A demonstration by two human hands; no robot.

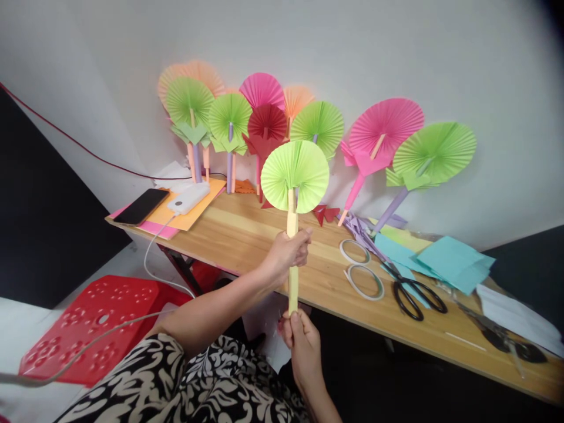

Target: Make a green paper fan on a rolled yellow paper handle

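You hold up a round, pleated lime-green paper fan [275, 176] on a pale-yellow stick handle [293, 288].
Your left hand [287, 252] is wrapped around the handle's middle, your right hand [305, 341] pinches its bottom end, before the wood-grain table [242, 220].

Wall [352, 53]: bright, pale grey; soft, fairly even light, source out of frame.
Held fan [314, 173]: brightest green, pleats readable, no obvious motion blur.
Counter [264, 223]: top well lit, faint pale sheen around the middle; space below near black, detail lost.
Stool [143, 288]: small glare spots on red top.
Rear orange fan [202, 71]: hazy, soft outline, pleats partly washed out.
Far-right scissors [493, 335]: smeared, shape hard to read.
White paper [522, 317]: blurred, stretched by wide-angle edge.
Cable [39, 379]: soft near left edge.
Top right corner: black vignette, fuzzy border.
Shadows: mostly faint above counter level.
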